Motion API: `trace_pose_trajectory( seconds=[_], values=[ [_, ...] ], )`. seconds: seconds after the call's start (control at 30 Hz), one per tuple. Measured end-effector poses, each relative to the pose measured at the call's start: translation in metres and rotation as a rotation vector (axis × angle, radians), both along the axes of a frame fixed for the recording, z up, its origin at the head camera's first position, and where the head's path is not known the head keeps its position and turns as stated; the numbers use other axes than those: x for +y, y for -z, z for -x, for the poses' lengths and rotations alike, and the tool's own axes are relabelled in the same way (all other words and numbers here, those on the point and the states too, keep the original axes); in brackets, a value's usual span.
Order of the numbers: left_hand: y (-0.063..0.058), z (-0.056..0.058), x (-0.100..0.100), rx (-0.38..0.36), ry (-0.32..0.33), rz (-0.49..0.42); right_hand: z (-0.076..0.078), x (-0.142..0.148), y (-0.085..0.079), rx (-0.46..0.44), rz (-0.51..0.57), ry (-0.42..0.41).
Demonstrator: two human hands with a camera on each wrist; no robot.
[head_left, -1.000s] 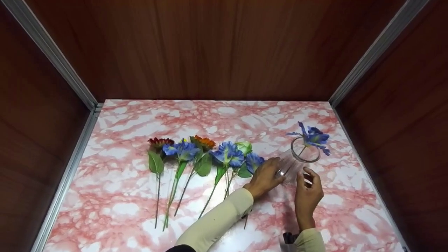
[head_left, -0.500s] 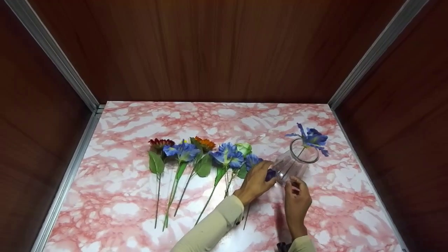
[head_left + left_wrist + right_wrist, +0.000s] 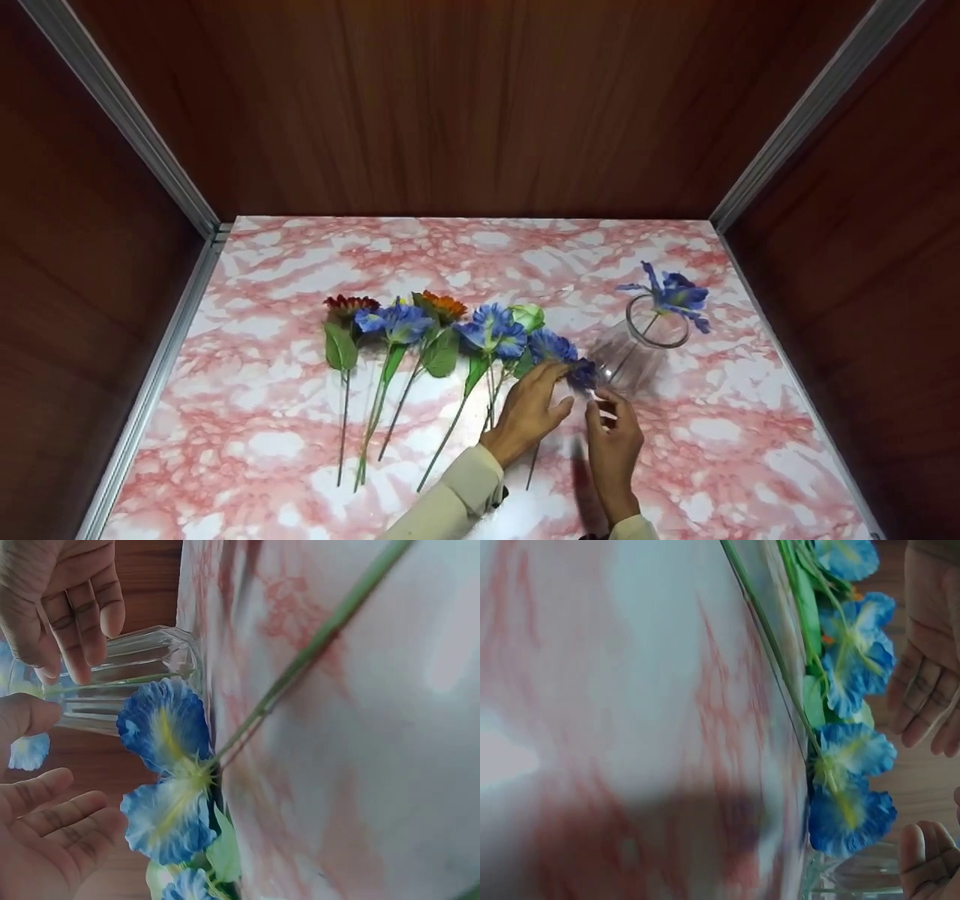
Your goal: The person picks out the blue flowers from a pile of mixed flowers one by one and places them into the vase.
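Observation:
A blue artificial iris (image 3: pixel 581 373) lies at the right end of a row of flowers, its stem toward the front edge. My left hand (image 3: pixel 529 411) is just left of that bloom, fingers extended over or beside its petals; contact is unclear. On the bloom's right, my right hand (image 3: pixel 615 446) has loosely bent fingers close to the petals and holds nothing visible. Both hands (image 3: pixel 64 836) appear in the left wrist view beyond the blue bloom (image 3: pixel 169 772). A clear glass vase (image 3: pixel 626 360) stands behind the right hand, with one blue iris (image 3: pixel 679 292) leaning over its rim.
Left of the hands lie more artificial flowers: a dark red one (image 3: pixel 351 304), an orange one (image 3: pixel 444 306), a pale green one (image 3: pixel 528 316) and several blue irises (image 3: pixel 491 330). The red-and-white marbled table (image 3: pixel 277 442) is enclosed by brown wooden panels (image 3: pixel 480 112).
Both hands have moved left and toward the front, away from the vase to the rightmost lying iris. The vase and its flower have stayed in place.

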State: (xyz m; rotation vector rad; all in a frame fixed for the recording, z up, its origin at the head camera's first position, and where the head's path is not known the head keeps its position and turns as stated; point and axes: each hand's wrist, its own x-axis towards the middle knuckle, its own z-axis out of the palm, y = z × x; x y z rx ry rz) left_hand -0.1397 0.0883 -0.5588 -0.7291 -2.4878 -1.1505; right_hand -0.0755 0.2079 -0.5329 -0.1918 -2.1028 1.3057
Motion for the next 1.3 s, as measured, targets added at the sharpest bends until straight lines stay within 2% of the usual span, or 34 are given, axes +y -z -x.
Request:
trace_pose_trajectory(
  seconds=[0.17, 0.3, 0.57, 0.83, 1.1, 1.3],
  values=[
    [0.006, -0.011, -0.009, -0.060, -0.017, -0.042, -0.003, -0.007, 0.002, -0.035, -0.001, -0.006],
    [0.010, -0.021, -0.015, -0.093, -0.048, -0.035, -0.004, -0.013, 0.005, -0.061, 0.019, -0.012],
    [0.025, -0.040, -0.019, -0.106, -0.067, -0.011, 0.003, -0.009, 0.049, -0.105, 0.046, -0.063],
    [0.036, -0.045, -0.017, -0.130, -0.104, -0.019, 0.010, -0.011, 0.054, -0.186, 0.030, -0.127],
    [0.037, -0.043, -0.015, -0.092, -0.141, -0.013, 0.022, -0.010, 0.051, -0.308, -0.013, -0.131],
    [0.038, -0.044, -0.010, -0.102, -0.210, 0.025, 0.028, -0.010, 0.049, -0.376, -0.082, -0.145]
  ],
)
